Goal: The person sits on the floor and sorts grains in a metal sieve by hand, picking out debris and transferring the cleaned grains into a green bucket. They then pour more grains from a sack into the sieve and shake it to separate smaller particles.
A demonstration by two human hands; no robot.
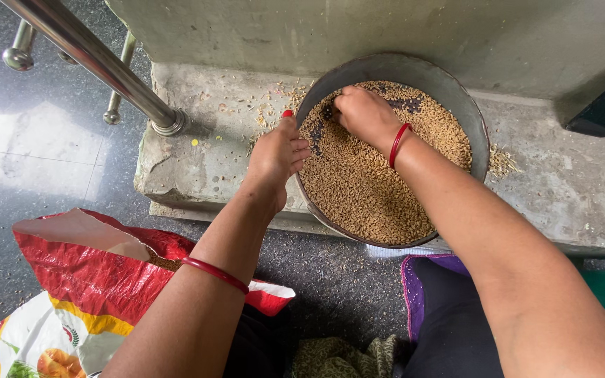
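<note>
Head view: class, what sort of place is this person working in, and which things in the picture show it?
Probably a home doorstep or stair landing. A rough stone ledge meets a polished speckled floor under a steel handrail. The hands work in a round metal pan of grain, beside an open sack.

Both hands, left (276, 155) and right (363, 113), sift grain (365, 189) in a metal pan (414, 70).

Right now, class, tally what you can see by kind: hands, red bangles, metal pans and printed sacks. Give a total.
Hands: 2, the left hand on the pan's rim and the right hand in the grain
Red bangles: 2
Metal pans: 1
Printed sacks: 1
Total: 6
</note>
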